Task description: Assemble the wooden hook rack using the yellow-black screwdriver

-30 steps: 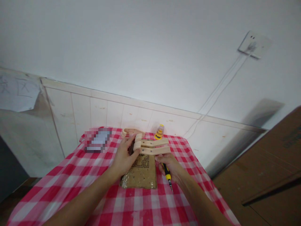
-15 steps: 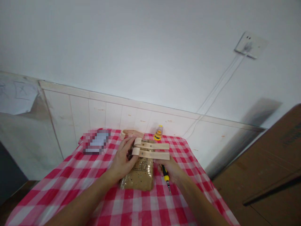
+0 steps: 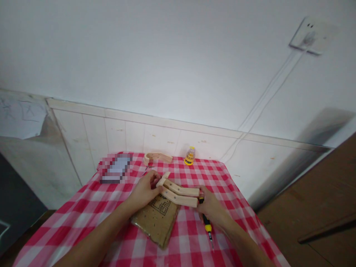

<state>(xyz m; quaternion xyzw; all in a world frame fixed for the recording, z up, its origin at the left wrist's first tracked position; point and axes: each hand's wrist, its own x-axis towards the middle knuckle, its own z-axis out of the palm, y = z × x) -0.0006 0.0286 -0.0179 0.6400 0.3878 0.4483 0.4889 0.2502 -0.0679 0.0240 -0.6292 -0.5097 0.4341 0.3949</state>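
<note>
The wooden frame [image 3: 183, 200], two pale angled bars running side by side to a short crosspiece, sits just below the centre of the frame, between the hands and above the brown packet [image 3: 158, 231]. The left hand [image 3: 142, 193] has its thumb and fingers closed around the crosspiece end. The right hand [image 3: 211, 205] has its fingers curled around the screwdriver [image 3: 207, 224], tip toward the bottom of the frame, and meets the bars' free ends; how firmly it grips the wood cannot be told.

The frame looks light and stiff, its smooth faces perhaps a little slick. The crosspiece end seems the surest hold, with a second along the bars' outer edges; squeezing the free ends together could strain the joints.

The packet lies askew on the table [image 3: 133, 254], partly covered by the bars, its glossy wrap probably slippery. The screwdriver takes up part of the right hand's grip. Farther back, a second wooden piece [image 3: 160, 157] and a yellow-topped container [image 3: 190, 156] stand near the wall, well apart from the hands. A pixelated flat object [image 3: 116, 168] lies at left, out of the way.
</note>
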